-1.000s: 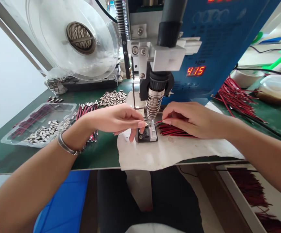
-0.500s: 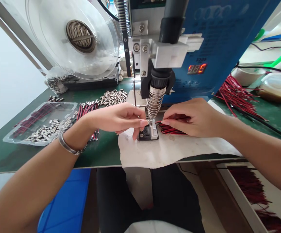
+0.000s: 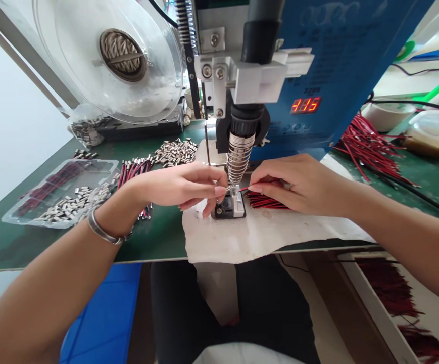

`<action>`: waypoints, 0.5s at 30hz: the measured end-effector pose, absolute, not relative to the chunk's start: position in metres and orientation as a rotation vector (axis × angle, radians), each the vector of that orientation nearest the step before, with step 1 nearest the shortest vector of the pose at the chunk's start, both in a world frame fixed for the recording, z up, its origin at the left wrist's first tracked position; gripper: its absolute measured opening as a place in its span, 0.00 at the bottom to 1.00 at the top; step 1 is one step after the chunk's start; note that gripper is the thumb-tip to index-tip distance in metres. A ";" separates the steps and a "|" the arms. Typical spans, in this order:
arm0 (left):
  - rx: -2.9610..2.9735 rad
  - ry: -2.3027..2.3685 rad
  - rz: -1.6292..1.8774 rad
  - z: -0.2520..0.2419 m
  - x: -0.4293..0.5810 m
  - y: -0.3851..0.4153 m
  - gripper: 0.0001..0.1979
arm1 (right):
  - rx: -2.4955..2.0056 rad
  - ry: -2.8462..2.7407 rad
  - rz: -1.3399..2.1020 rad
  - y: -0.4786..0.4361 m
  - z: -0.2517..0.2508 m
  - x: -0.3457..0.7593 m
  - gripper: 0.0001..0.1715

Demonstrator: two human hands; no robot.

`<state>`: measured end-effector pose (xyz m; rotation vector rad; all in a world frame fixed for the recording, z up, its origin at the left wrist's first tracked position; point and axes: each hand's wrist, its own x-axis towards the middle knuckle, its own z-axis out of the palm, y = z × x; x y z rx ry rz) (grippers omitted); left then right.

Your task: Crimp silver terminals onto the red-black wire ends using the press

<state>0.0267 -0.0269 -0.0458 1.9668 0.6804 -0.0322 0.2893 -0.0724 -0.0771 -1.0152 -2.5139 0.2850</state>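
My left hand (image 3: 183, 184) pinches a small metal piece at the tip of the soldering head (image 3: 238, 151), right over the small black fixture (image 3: 227, 208). My right hand (image 3: 295, 183) is closed on a thin red wire whose end reaches the same tip. A bundle of red wires (image 3: 266, 202) lies under my right hand on the white cloth (image 3: 257, 235). Both hands rest on the green bench on either side of the fixture.
The blue machine (image 3: 336, 60) with a red number display (image 3: 305, 105) stands behind. A clear reel (image 3: 113, 55) sits at the back left. A clear tray (image 3: 56, 194) and loose heap of metal pieces (image 3: 176, 151) lie left; more red wires (image 3: 367, 146) right.
Both hands stay at the fixture with barely any shift. The red display reads differently from frame to frame. The view has drifted slightly.
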 end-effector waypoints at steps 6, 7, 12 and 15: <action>2.006 0.672 -0.043 -0.046 0.027 -0.027 0.17 | -1.055 -2.498 0.304 -0.076 -0.078 0.285 0.15; 2.016 0.674 -0.043 -0.046 0.027 -0.027 0.17 | -1.052 -2.496 0.315 -0.076 -0.078 0.285 0.15; 2.042 0.672 -0.043 -0.046 0.030 -0.029 0.18 | -1.039 -2.499 0.344 -0.078 -0.078 0.283 0.15; 2.049 0.666 -0.042 -0.045 0.031 -0.029 0.17 | -1.028 -2.497 0.329 -0.078 -0.078 0.282 0.15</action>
